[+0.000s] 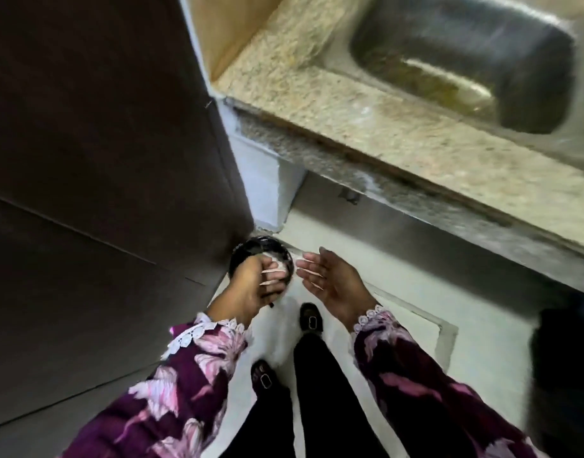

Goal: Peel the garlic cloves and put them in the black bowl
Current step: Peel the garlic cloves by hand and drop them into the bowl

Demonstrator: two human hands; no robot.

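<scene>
Black bowl [262,251]: your left hand [256,284] holds it in the air, fingers curled over its rim, above the floor [399,292] beside the dark cabinet [102,160]. Your right hand [333,282] is spread, holding nothing, just beside it. Pale contents show inside; cloves cannot be confirmed. Judged step: carrying. Next, set the bowl on the countertop [366,120] near its front edge.

Pretty dim and soft overall, lots of motion blur, worst on the sink [465,61] and speckled desk [366,127] up top. Floor [399,292] blows out pale. Dark cabinet [85,160] swallows detail. Wide-angle bending at the edges.
</scene>
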